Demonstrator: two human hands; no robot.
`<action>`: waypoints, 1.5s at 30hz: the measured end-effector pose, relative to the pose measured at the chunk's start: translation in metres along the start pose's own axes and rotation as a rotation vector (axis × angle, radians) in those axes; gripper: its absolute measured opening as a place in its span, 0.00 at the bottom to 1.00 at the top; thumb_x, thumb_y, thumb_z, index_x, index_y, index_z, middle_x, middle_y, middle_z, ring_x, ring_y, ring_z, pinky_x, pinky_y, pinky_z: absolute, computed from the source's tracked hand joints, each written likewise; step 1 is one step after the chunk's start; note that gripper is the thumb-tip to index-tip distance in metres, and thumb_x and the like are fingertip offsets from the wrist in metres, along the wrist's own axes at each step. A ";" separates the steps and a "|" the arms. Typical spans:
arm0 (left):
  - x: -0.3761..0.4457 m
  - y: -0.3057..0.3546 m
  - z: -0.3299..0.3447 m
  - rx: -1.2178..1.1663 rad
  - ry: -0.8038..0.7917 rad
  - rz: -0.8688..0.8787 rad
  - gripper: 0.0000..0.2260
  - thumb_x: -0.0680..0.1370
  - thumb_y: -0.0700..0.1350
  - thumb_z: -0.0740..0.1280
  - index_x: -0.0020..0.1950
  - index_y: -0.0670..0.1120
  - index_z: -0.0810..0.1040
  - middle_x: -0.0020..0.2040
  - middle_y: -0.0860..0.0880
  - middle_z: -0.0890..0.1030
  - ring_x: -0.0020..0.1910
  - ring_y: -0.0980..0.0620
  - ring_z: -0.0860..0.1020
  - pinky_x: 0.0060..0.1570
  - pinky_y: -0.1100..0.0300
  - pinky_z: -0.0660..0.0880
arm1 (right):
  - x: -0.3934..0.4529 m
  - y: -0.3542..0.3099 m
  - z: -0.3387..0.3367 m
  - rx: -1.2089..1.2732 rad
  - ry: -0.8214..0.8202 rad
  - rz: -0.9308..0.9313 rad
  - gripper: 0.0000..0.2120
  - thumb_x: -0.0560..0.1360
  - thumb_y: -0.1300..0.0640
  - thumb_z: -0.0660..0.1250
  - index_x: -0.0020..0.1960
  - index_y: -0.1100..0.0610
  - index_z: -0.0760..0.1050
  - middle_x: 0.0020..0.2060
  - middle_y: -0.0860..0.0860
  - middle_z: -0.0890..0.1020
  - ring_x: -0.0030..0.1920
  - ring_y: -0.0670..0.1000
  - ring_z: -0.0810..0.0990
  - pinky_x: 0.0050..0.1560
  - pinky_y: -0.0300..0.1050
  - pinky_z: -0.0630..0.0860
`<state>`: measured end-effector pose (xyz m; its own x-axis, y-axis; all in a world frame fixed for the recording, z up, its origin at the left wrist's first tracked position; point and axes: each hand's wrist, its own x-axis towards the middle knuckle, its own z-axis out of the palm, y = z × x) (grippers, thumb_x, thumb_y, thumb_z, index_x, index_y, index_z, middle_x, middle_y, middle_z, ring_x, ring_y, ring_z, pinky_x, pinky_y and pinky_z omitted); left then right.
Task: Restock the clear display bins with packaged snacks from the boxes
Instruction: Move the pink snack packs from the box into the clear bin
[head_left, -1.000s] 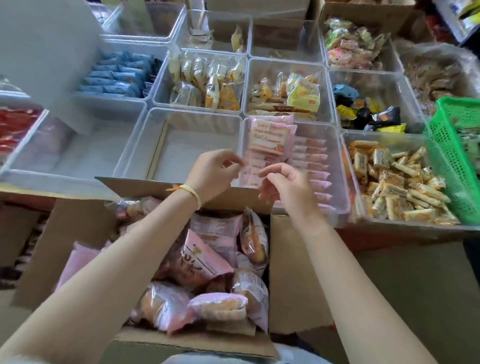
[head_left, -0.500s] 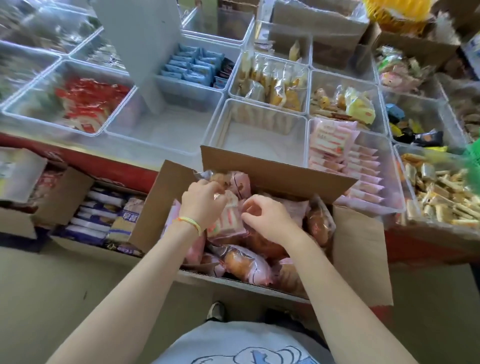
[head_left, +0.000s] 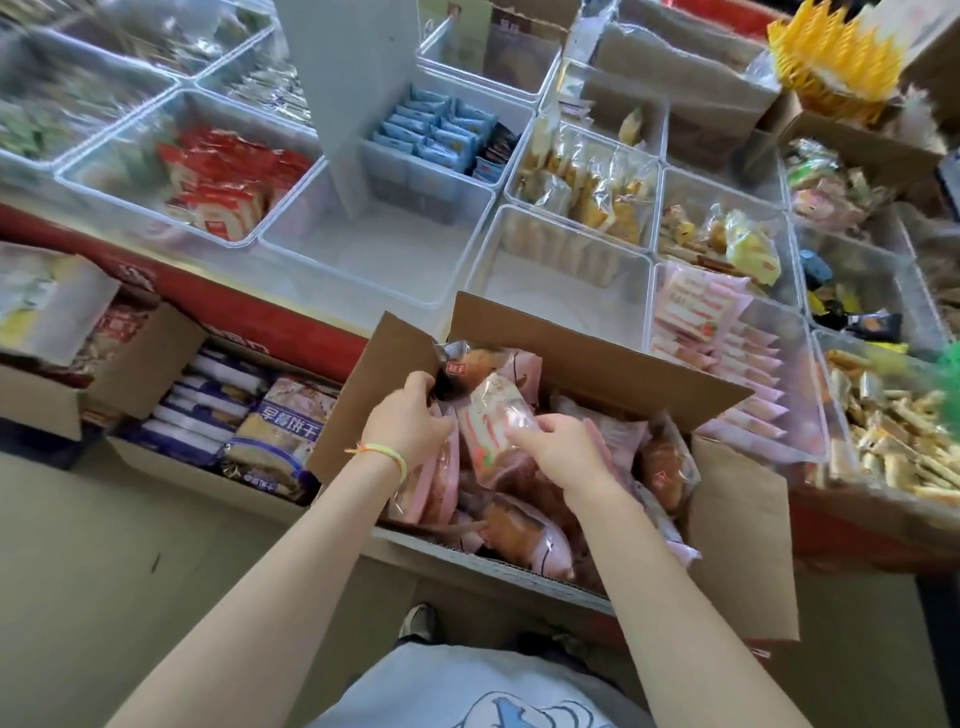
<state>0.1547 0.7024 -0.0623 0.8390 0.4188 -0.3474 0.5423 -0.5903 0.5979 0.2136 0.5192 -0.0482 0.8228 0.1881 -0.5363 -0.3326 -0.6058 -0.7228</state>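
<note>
While both hands dig in the cardboard box (head_left: 582, 358) at mid-frame, the right hand (head_left: 558, 452) pinches a pink snack packet (head_left: 493, 426); the left hand (head_left: 408, 421) grips another packet (head_left: 467, 366).

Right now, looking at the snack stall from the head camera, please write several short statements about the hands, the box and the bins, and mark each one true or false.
1. Both hands are inside the open cardboard box. True.
2. The right hand holds a blue packet. False: it grips a pink and white snack packet.
3. The left hand wears a thin yellow wristband. True.
4. The clear bin just behind the box is full of packets. False: it holds nothing that shows.
5. The bin with pink packets lies to the right of that bin. True.
</note>
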 end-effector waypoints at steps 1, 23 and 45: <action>0.000 0.001 -0.001 0.049 -0.051 0.004 0.20 0.76 0.48 0.64 0.69 0.49 0.70 0.56 0.47 0.80 0.54 0.45 0.78 0.52 0.54 0.74 | -0.004 -0.004 -0.008 0.043 0.032 -0.032 0.05 0.75 0.54 0.73 0.41 0.53 0.81 0.35 0.47 0.82 0.37 0.48 0.78 0.38 0.43 0.71; 0.000 0.116 0.005 -0.622 -0.239 0.072 0.04 0.74 0.41 0.74 0.47 0.41 0.86 0.47 0.46 0.85 0.42 0.52 0.84 0.39 0.63 0.81 | -0.024 0.005 -0.131 1.175 -0.222 -0.103 0.15 0.78 0.56 0.66 0.62 0.61 0.81 0.62 0.61 0.81 0.60 0.57 0.82 0.58 0.51 0.81; 0.012 0.253 0.101 -0.299 -0.234 0.646 0.07 0.79 0.43 0.68 0.42 0.44 0.74 0.34 0.55 0.73 0.33 0.59 0.69 0.36 0.66 0.67 | 0.016 0.075 -0.279 1.267 -0.161 -0.109 0.26 0.58 0.48 0.84 0.53 0.57 0.86 0.51 0.56 0.86 0.49 0.53 0.86 0.43 0.46 0.84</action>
<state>0.3062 0.4884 0.0119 0.9921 -0.1247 0.0145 -0.0687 -0.4423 0.8943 0.3303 0.2609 0.0104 0.8379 0.3351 -0.4309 -0.5450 0.5577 -0.6260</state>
